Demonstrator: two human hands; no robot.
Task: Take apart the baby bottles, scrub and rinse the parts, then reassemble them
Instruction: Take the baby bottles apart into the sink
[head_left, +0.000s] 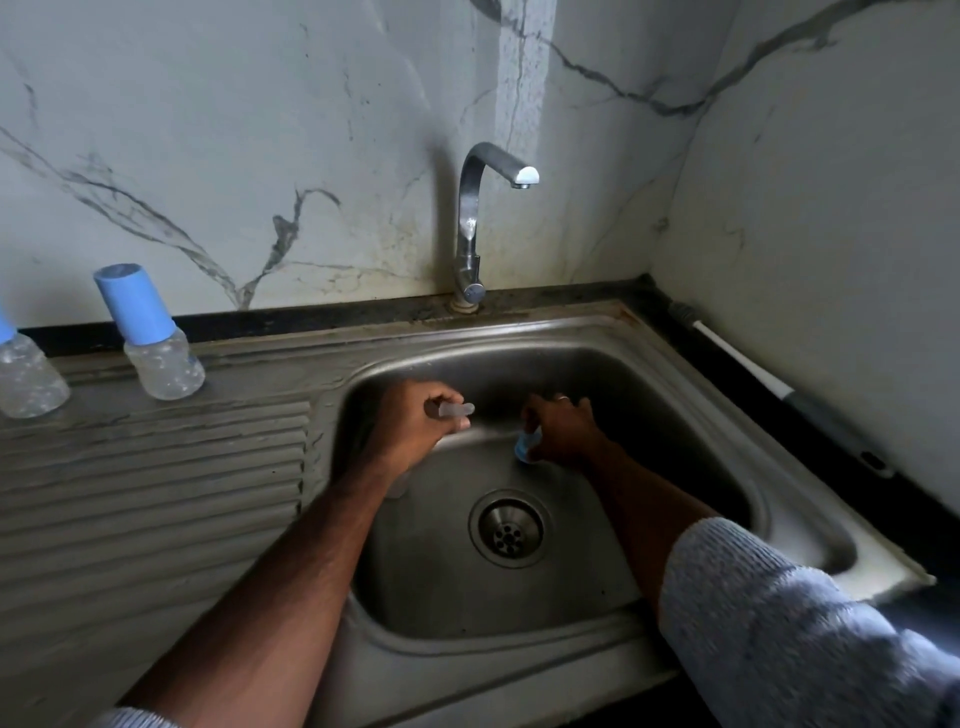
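A: Left grip (415, 426)?

B: Curled round a clear part (457, 410), probably a teat or small cap, poking out past the fingers; too blurred to tell which. Held over the basin, near the back wall of the sink (691, 415).

A: Right grip (558, 428)?

B: Pinching a small blue piece (525, 446), likely a collar ring, low in the basin, behind the drain (511, 527). Well apart from the left, both under the tap (480, 218).

A: Water running?

B: None visible from the spout. Basin looks dry, though hard to be sure.

A: Other bottles?

B: Two on the counter, toward the back left corner, on the flat strip behind the drainboard ridges. Capped bottle (156, 338) upright with its blue cap on, fully assembled. Second bottle (26, 374) cut by the left edge, also upright and seemingly assembled.

A: Brush?

B: Bottle brush (769, 384) lying along the right edge of the counter, against the wall, untouched.

A: Progress, then?

B: Early, by the look. One bottle apparently in pieces, body not clearly seen, perhaps hidden under the left forearm. Scrubbing, rinsing, the two standing bottles and all reassembly left.
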